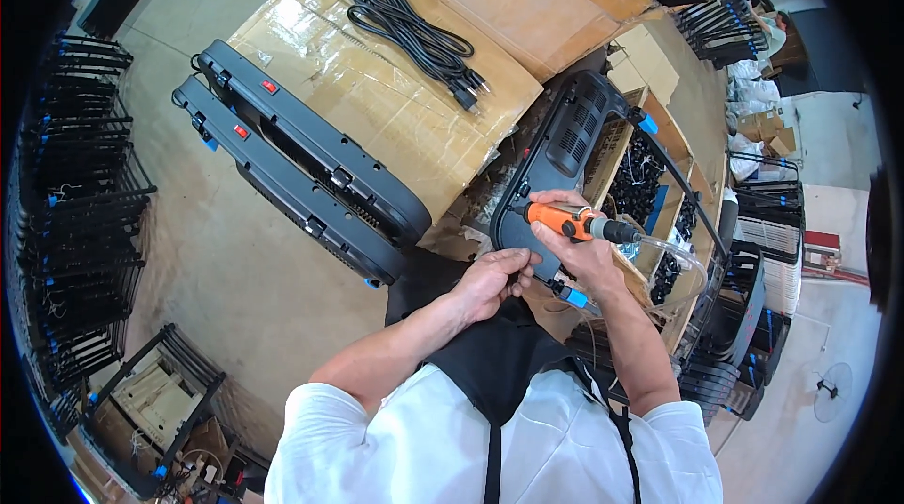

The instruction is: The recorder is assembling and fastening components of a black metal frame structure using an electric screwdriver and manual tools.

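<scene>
My right hand (576,242) grips an orange powered screwdriver (563,220) with a clear hose at its back end; its tip points left onto a dark grey plastic housing (565,142) with vent slots that stands tilted in front of me. My left hand (490,280) pinches the lower edge of that housing just below the tool, its fingers closed on it. A blue clip (572,297) shows at the housing's bottom corner.
Two finished grey housings with red switches (301,165) lie on the concrete floor to my left. Flattened cardboard (405,90) carries a coil of black power cables (419,33). Cardboard boxes of small black parts (650,175) stand on the right. Black metal frames (80,212) are stacked along the left.
</scene>
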`<state>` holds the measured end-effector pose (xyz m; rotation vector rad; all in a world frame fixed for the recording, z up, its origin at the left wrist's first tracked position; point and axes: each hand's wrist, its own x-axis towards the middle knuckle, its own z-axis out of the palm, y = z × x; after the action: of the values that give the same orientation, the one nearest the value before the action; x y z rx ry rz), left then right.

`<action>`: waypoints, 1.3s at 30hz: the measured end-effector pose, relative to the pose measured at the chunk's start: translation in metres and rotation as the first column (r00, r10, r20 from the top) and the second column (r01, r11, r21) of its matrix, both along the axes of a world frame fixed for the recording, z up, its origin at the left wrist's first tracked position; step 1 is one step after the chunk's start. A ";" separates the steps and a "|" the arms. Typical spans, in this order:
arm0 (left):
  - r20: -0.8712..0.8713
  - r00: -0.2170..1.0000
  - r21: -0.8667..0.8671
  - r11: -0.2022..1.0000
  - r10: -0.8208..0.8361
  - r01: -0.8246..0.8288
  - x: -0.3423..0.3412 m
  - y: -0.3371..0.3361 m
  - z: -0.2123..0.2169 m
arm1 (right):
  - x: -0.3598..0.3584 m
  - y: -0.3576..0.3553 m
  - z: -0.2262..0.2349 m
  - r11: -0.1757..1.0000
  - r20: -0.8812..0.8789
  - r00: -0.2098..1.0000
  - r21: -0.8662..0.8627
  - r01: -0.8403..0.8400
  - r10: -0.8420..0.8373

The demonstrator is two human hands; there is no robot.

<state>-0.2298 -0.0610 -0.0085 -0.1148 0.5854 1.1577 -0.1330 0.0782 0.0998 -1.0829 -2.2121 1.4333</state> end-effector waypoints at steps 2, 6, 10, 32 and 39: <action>0.035 0.999 -0.042 0.999 0.016 -0.015 -0.002 0.003 0.010 | 0.000 0.002 -0.002 1.000 0.016 1.000 0.022 -0.002 0.002; -0.016 1.000 -0.034 0.999 0.013 -0.014 -0.008 0.001 0.009 | -0.009 0.001 0.005 1.000 -0.038 0.999 -0.020 0.004 -0.005; -0.112 0.994 0.022 1.000 0.016 -0.013 -0.010 0.000 0.000 | 0.009 0.001 0.021 0.999 -0.137 0.991 -0.049 0.003 -0.010; 0.216 0.902 -0.273 0.910 0.374 -0.312 0.111 0.286 0.015 | 0.153 0.187 0.031 0.985 -0.370 0.918 0.030 0.167 -0.145; 0.156 0.916 -0.302 0.901 0.370 -0.312 0.093 0.328 0.013 | 0.140 0.251 0.024 0.970 -0.343 0.911 -0.157 0.185 -0.229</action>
<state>-0.1371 0.2673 0.0050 -0.5915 0.5452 1.3809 0.0068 0.3290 0.1240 -0.9665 -1.7222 1.5442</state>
